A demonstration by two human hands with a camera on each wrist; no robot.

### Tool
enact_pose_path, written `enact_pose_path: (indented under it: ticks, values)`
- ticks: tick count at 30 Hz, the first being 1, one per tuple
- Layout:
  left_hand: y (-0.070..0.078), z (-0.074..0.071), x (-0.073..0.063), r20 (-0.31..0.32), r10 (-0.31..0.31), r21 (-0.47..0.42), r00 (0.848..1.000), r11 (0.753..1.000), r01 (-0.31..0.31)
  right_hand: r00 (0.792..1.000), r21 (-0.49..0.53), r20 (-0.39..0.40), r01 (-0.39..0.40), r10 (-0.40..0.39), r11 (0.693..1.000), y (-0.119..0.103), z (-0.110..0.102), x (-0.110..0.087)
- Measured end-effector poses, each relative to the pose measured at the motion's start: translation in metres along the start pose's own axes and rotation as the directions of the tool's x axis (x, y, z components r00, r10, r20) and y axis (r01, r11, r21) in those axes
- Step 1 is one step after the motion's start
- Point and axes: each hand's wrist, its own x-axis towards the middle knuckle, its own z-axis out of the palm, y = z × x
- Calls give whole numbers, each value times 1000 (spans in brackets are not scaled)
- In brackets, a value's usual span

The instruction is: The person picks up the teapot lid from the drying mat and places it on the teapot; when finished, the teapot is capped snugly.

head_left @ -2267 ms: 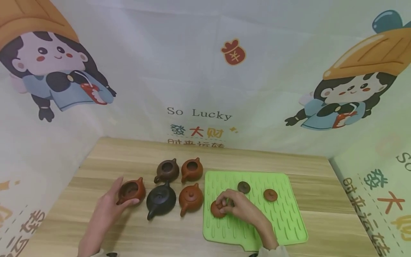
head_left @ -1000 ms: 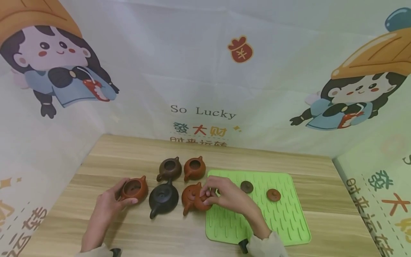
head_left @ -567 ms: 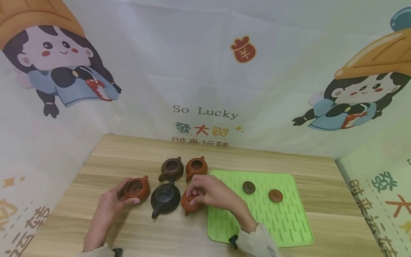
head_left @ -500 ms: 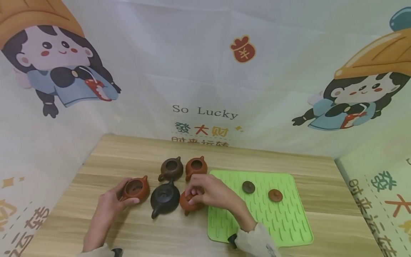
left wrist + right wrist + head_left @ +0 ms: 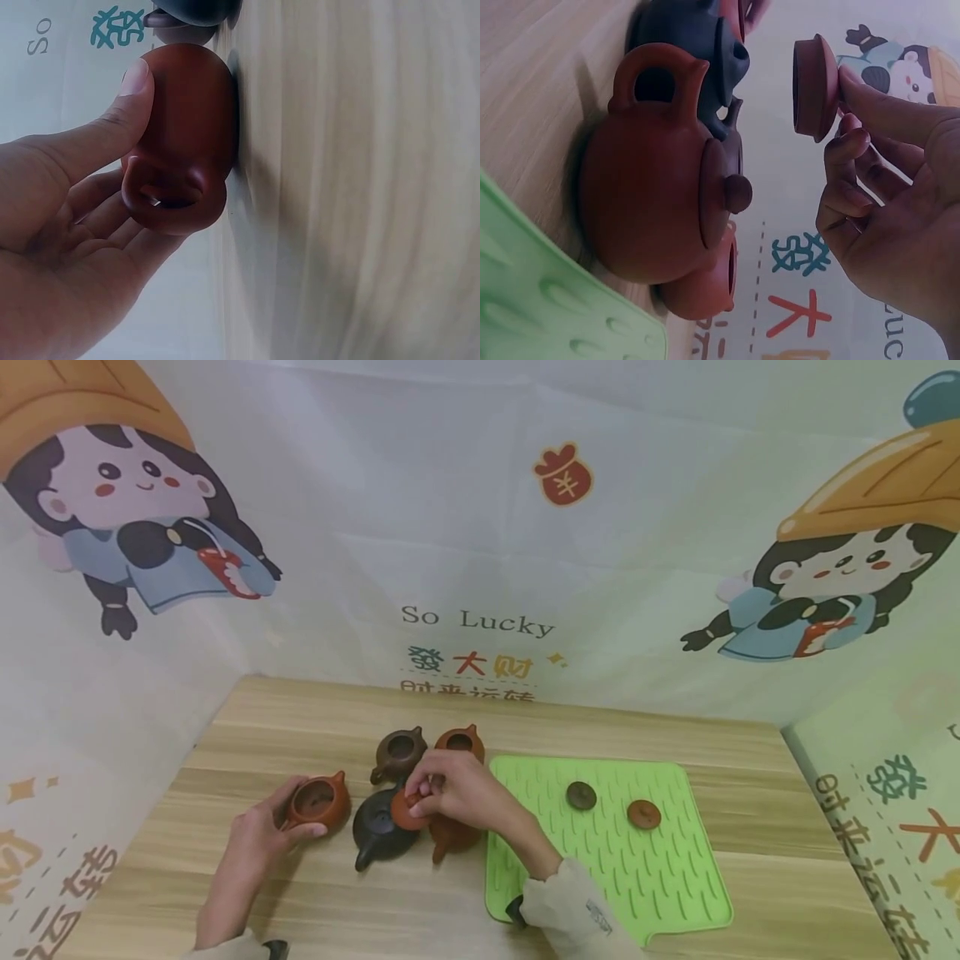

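Note:
My left hand (image 5: pixel 258 831) grips a lidless red-brown teapot (image 5: pixel 321 828) on the table, thumb on its near side and fingers behind. In the left wrist view the teapot's looped handle (image 5: pixel 176 214) faces the camera. My right hand (image 5: pixel 468 789) pinches a red-brown teapot lid (image 5: pixel 405 812) by its top, raised above the black lidded teapot (image 5: pixel 375 839). In the right wrist view the lid (image 5: pixel 814 88) hangs clear of the teapots. Below that hand stands a lidded red-brown teapot (image 5: pixel 649 191), partly hidden in the head view.
Behind stand a lidless dark brown teapot (image 5: pixel 382 767) and a lidless red-brown one (image 5: pixel 468 739). On the green ribbed mat (image 5: pixel 600 877) at the right lie a dark brown lid (image 5: pixel 581 796) and a red-brown lid (image 5: pixel 644 815). A printed cloth (image 5: pixel 637 527) hangs behind the wooden table (image 5: pixel 780 860).
My right hand has picked the red-brown lid off the green mat and carried it left, over the lidded red-brown teapot to above the black one. My left hand keeps hold of its teapot.

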Motion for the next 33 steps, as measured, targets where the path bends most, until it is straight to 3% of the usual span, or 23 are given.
enact_pose_path:
  ticks: [2,4,7,9,15,18,22,29,33]
  values:
    - [-5,0,1,11,22,-6,1000,1000,-22,1000,-8,4,-5,5,1000,0,1,2]
    - [-6,2,1,-18,22,9,1000,1000,-22,1000,-5,8,-12,12,1000,-1,3,5]
    - [-1,-2,-1,8,8,-29,1000,1000,-8,1000,5,4,-21,21,1000,-2,7,10]
    - [5,-4,-2,-8,-11,-27,1000,1000,11,1000,10,-1,-29,29,1000,-2,11,15]
    - [43,-25,-10,52,-35,-39,998,999,37,997,32,4,-80,80,996,-6,26,29]
    - [61,-35,-13,115,-29,-44,993,998,34,996,31,0,-85,85,996,-7,34,38]
    - [72,-45,-17,144,-54,-41,988,997,61,997,-7,-10,-81,81,997,-11,45,50]
    - [72,-44,-18,142,-58,-28,988,998,63,992,-105,-13,-124,123,987,-13,63,65]
    - [64,-38,-14,133,-50,-41,990,998,56,989,-123,-44,-146,141,982,-13,69,73]
